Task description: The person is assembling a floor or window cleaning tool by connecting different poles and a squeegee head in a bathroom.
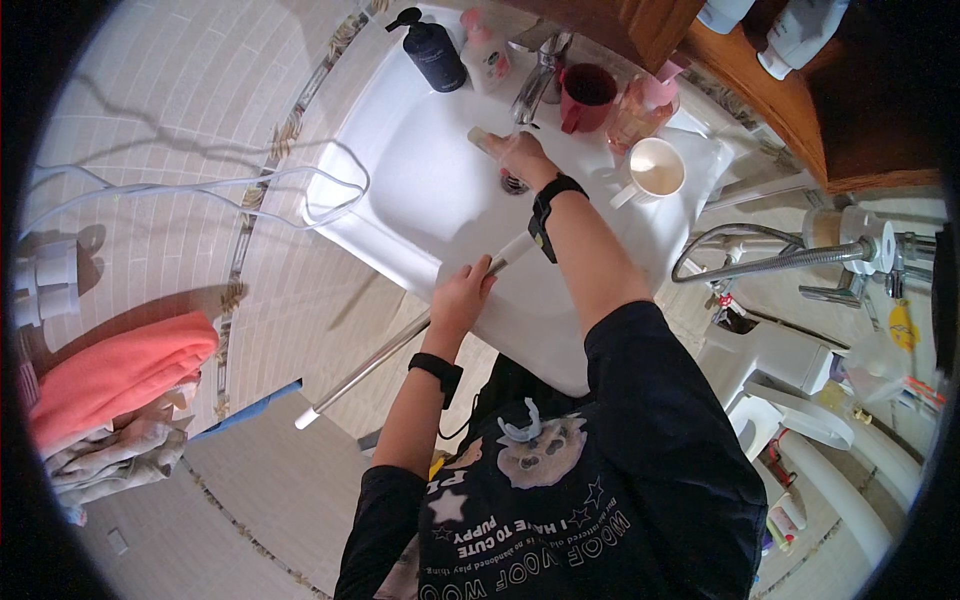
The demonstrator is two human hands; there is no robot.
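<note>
Silver pole (pixel 376 361) sits in curled fingers (pixel 481 270) of the left hand (pixel 458 301).

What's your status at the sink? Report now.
Left hand closed around metal pole. Right hand by the drain, pale object at its fingertips. Nearby: faucet, white mug.

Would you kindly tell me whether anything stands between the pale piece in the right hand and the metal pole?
Nothing visible stands between the pale piece in the right hand and the metal pole in the left hand; only the sink's white basin shows there.
</note>
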